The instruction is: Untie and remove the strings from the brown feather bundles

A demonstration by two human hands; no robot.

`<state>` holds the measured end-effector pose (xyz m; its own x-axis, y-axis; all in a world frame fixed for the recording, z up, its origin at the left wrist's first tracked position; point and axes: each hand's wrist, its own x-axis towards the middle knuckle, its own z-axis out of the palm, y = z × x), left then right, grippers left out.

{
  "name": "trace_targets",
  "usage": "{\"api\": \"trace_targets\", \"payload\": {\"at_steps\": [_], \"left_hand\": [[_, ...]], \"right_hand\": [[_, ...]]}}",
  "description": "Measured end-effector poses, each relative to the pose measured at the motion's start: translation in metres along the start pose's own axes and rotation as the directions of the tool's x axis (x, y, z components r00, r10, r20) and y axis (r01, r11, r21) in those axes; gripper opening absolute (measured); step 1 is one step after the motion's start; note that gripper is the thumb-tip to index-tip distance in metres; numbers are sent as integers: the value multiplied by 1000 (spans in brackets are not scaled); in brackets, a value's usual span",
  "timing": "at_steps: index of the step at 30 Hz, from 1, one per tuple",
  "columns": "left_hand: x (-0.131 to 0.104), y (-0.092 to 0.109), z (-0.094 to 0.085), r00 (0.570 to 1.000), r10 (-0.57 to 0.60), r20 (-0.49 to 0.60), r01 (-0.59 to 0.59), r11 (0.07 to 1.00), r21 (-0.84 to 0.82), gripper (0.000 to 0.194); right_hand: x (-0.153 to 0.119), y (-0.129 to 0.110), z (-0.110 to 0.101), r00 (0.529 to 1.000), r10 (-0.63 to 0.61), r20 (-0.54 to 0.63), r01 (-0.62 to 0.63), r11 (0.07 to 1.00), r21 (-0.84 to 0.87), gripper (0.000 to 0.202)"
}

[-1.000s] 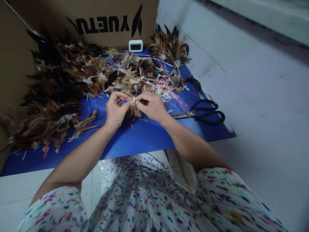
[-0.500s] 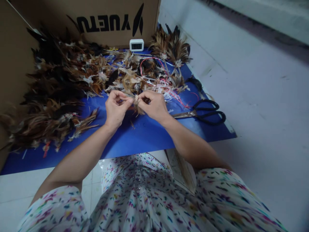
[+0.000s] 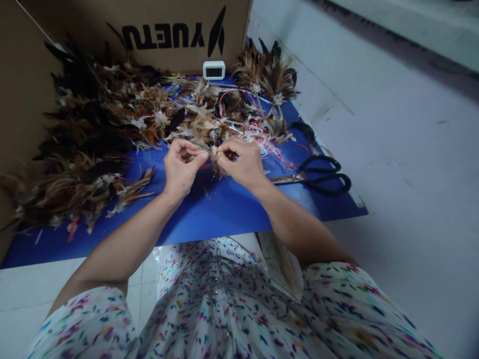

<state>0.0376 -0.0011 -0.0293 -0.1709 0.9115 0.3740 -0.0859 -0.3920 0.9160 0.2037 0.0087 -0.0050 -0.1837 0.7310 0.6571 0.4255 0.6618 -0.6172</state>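
Observation:
Over the middle of the blue tabletop [image 3: 187,214], my left hand [image 3: 183,169] and my right hand [image 3: 241,162] meet at a small brown feather bunch [image 3: 215,162]. Thumb and fingertips of both hands are pinched on it, the left from one side and the right from the other. Its pale quill end points up between the fingertips, and part of it is hidden by the right fingers. Just beyond the hands lie more loose tan feathers [image 3: 204,127]. Scissors with black handles [image 3: 325,174] rest beside my right wrist, blades toward it.
A large heap of brown and black feathers [image 3: 90,124] covers the left side. Pink and white ties [image 3: 258,134] lie tangled behind my right hand. A small white digital clock [image 3: 214,71] stands before a cardboard box [image 3: 179,60]. Feather bunches [image 3: 265,72] sit at the back right.
The feather bunch has turned slightly between my fingertips, and less of it shows below them. Both hands stay in nearly the same place, still pinched; the view has shifted slightly.

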Motion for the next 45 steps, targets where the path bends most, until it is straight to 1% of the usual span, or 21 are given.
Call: {"api": "trace_targets", "payload": {"at_steps": [5,11,17,22,26,31,39,42,45], "left_hand": [[-1,2,0,1000,5,4,-5,1000,20,49],[-1,3,-1,1000,1,3,-1,1000,17,48],[2,0,-3,1000,18,-10,-18,999,32,52],[1,2,-2,1000,3,-16,-2,1000,18,50],[0,3,-1,1000,-8,-11,8,1000,24,46],[1,2,-2,1000,-10,-8,11,1000,27,48],[0,5,0,998,-31,-46,31,1000,-2,48],[1,5,0,998,-40,-48,40,999,-19,48],[2,3,-1,998,-51,-26,51,999,-14,48]], "right_hand": [[0,-1,-1,1000,-12,-7,11,1000,-19,13],[2,0,-2,1000,26,-17,-26,999,-27,14],[5,0,-4,996,77,-41,-77,997,20,13],[5,-2,-6,993,104,-54,-100,993,70,13],[6,-2,-7,987,156,-47,-151,983,100,13],[7,-3,-6,978,202,-54,-194,972,135,12],[7,-2,-4,965,248,-79,-226,949,222,13],[6,-2,-3,960,270,-71,-249,943,222,13],[6,-2,-3,962,269,-40,-254,941,225,12]]}}
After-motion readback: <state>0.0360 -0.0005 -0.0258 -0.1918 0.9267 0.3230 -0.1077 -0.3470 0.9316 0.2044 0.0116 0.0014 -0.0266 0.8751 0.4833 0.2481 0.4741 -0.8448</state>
